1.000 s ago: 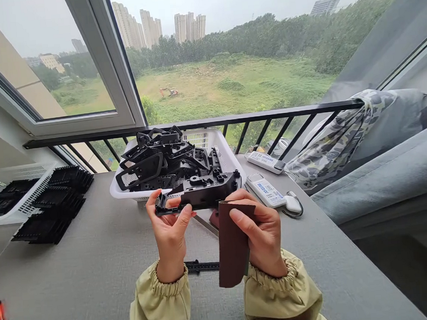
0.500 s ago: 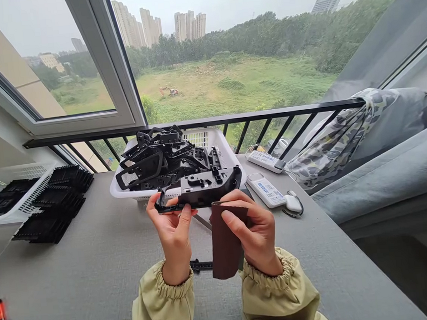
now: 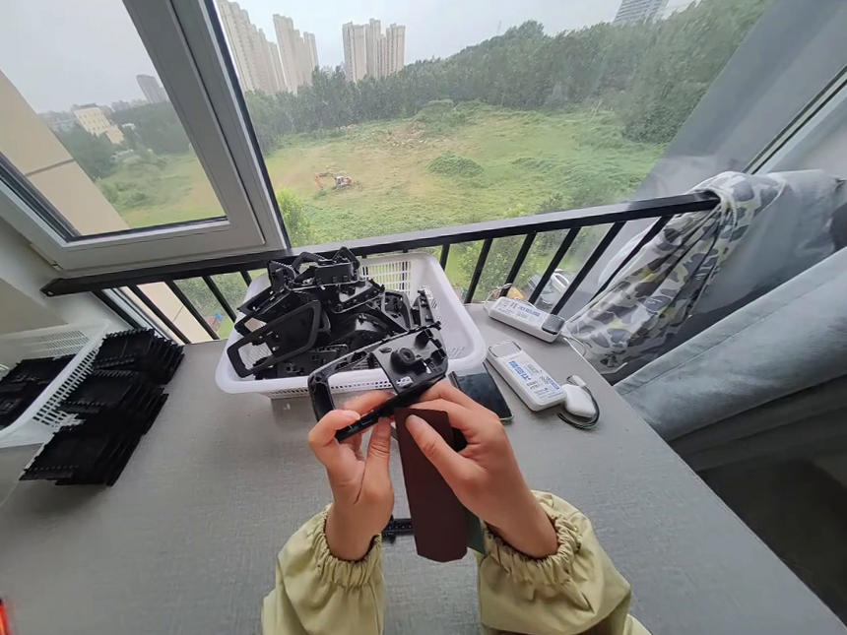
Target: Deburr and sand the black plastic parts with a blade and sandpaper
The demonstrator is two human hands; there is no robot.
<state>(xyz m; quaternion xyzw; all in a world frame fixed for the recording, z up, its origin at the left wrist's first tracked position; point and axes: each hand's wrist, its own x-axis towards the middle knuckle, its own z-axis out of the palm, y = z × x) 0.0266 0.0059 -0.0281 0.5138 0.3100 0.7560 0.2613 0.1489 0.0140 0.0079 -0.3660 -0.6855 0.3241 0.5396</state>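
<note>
My left hand [image 3: 354, 467] pinches the lower left edge of a black molded plastic part [image 3: 404, 359], which is held up tilted in front of the basket. In my right hand [image 3: 480, 456] is a folded sheet of dark brown sandpaper [image 3: 433, 494], gripped between thumb and fingers. Its upper edge meets the underside of the plastic part, where the right fingers also come close to or touch the part. Below the hands, a dark caliper-like tool [image 3: 398, 527] lies on the table, mostly hidden by the sandpaper.
A white basket [image 3: 470, 343] piled with black plastic parts [image 3: 282, 320] stands behind the hands. Stacked black pieces [image 3: 100, 435] lie at left near another white basket [image 3: 46, 415]. A dark phone-like slab [image 3: 483, 391], two white devices [image 3: 525, 376] and a white case [image 3: 580, 400] are at right.
The plastic part has turned, its right end swinging nearer and tilting. My right hand and the sandpaper have shifted left, closer to my left hand, uncovering the dark slab behind.
</note>
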